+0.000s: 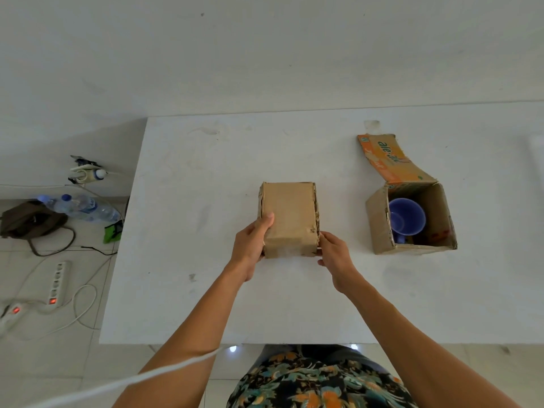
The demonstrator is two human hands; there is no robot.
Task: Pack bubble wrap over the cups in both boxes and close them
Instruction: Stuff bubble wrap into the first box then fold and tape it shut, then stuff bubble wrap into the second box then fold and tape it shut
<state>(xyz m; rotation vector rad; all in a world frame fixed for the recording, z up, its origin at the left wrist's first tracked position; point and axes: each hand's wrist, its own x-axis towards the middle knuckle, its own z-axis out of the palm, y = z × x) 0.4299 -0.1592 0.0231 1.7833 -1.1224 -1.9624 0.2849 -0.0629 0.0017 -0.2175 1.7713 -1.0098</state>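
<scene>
L hand (250, 245) & R hand (334, 254) grip closed, rectangular, frayed-edged cardboard box (290, 216) on smooth white table (182, 201).

White table (206, 290), scuffed, with a few grey stains. A closed box (290, 219) of plain brown card sits near the middle. Well to its right stands an open box (379, 228), its orange printed flap (388, 160) raised toward the wall.

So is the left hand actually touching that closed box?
Touching. The head view shows the left hand gripping the closed box at its near left corner, with the thumb lying flat on top.
</scene>
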